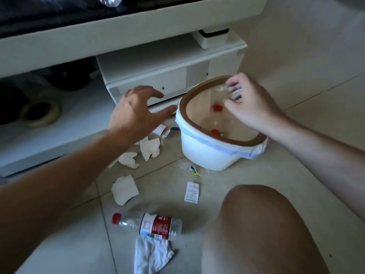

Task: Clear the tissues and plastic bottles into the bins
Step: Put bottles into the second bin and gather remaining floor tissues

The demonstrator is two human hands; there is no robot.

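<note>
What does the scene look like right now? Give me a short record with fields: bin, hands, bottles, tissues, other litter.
bin: white bin with a brown rim, on the floor by the cabinet
bin contents: clear bottles with red caps
right hand: over the bin mouth, fingers curled round a clear bottle
left hand: open, hovering left of the bin, holding nothing
bottle on floor: one, lying on its side, red cap on
tissues: several crumpled on the floor
other litter: paper slip, small wrapper

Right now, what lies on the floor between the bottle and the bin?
Head view: a paper slip and a torn wrapper lie between the bottle and the bin.
</note>
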